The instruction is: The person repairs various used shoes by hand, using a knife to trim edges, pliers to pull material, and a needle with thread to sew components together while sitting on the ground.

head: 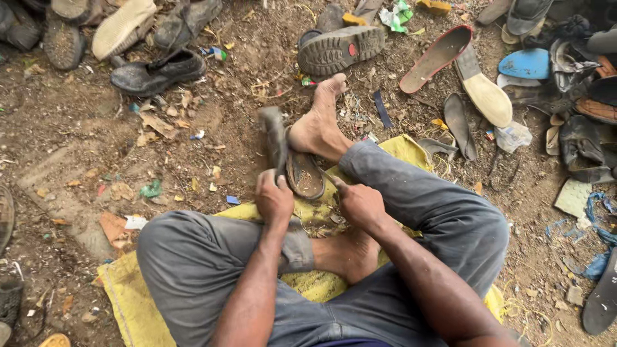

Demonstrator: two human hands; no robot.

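Shoe sole [304, 175], worn and dark, lies on the yellow sack [132, 302] at picture centre, pinned under the person's bare foot [318, 122]. Left hand [273, 198] is closed around a grey upper piece [275, 138] at the sole's nine o'clock; right hand [361, 204] pinches its edge (fingers mostly curled). Farther off, a black shoe [154, 72] at eleven o'clock, a treaded boot [339, 49] at twelve, loose insoles [437, 56] at one.
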